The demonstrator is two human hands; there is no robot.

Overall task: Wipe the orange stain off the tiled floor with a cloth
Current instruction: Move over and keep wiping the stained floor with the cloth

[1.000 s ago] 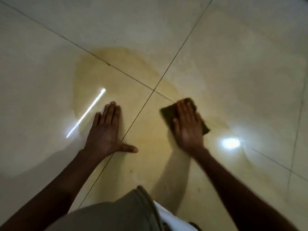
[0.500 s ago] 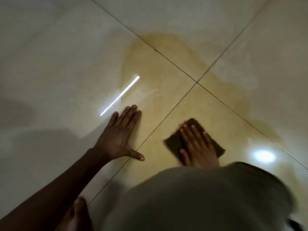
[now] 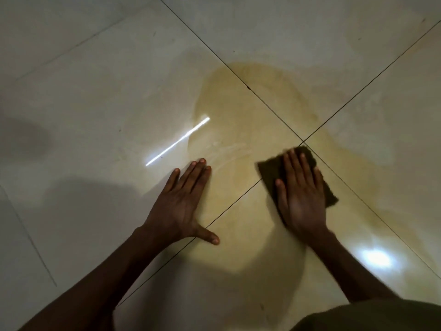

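The right hand (image 3: 301, 194) is pressing flat on a dark cloth (image 3: 269, 170), fingers straight and spread over it, not curled round it. The cloth is lying on the tiled floor (image 3: 95, 91) just below the point where four tiles are meeting, its far corner touching that crossing of grout lines (image 3: 303, 141). The left hand (image 3: 183, 204) is lying flat on the floor too, fingers straight and together, thumb out to the side across a grout line; it is holding nothing and looks to be bracing the person's weight.

The step in hand, as I judge it, is the wiping itself, in mid-stroke within the orange stain (image 3: 250, 111). The stain is spreading well beyond the cloth: a darker lobe is reaching up past the crossing, another band is running off to the right, and paler film is lying between the two hands and toward the person. Faint curved streaks near the left fingertips suggest some passes there. Most of the stain appears uncleared, so the next move calls for pushing the cloth outward across the crossing into the darker upper lobe, keeping the palm down so the cloth does not bunch.

Counted: two hands, one cloth, one joined stain, and two bright light reflections, a streak (image 3: 177, 141) and a round glare (image 3: 375, 258).
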